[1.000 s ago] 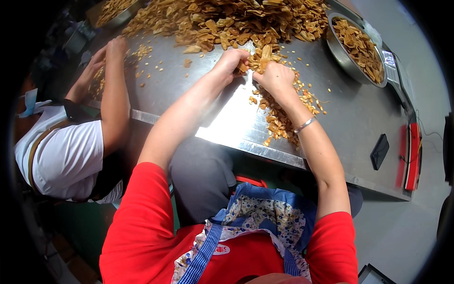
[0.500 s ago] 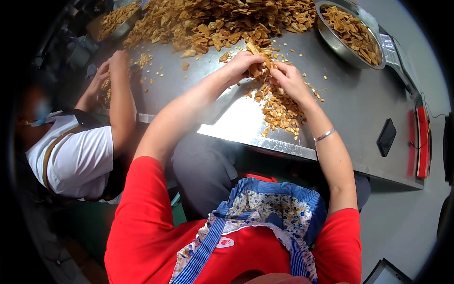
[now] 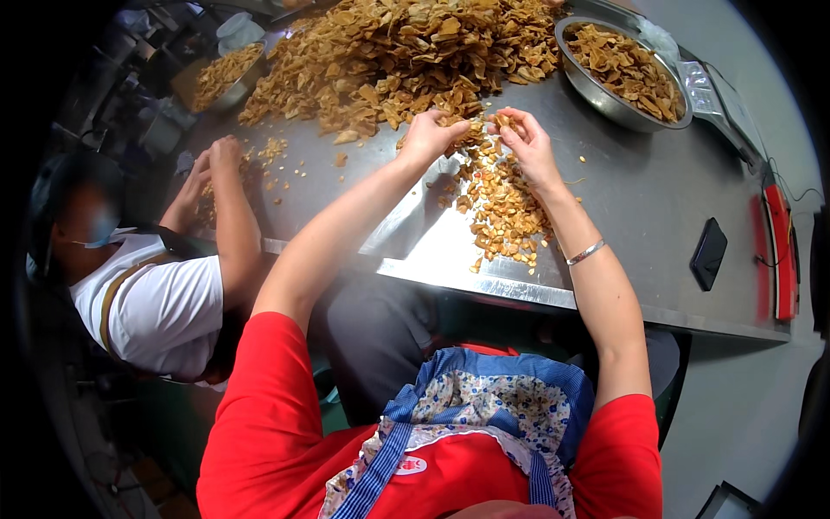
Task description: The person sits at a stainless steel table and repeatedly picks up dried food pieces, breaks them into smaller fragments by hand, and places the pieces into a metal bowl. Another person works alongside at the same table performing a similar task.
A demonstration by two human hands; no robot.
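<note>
Dried brown slices lie in a large heap (image 3: 415,52) on the metal table. At its near edge my left hand (image 3: 430,137) is closed around some of these slices, its fingertips partly hidden. Just to its right, my right hand (image 3: 527,143) pinches a small brown slice (image 3: 501,123) between thumb and fingers. A gap separates the two hands. Small yellow-brown pieces (image 3: 510,216) are strewn below and between them, reaching toward the table's front edge.
A steel bowl (image 3: 605,99) of slices stands at the back right, another bowl (image 3: 229,78) at the far left. A black phone (image 3: 709,253) lies near a red device (image 3: 778,251) on the right. At left, a co-worker's hands (image 3: 216,160) work over small pieces.
My hands have moved apart after being together over a clump of slices. The view has shifted slightly, and the small pieces between my hands now show more fully.
</note>
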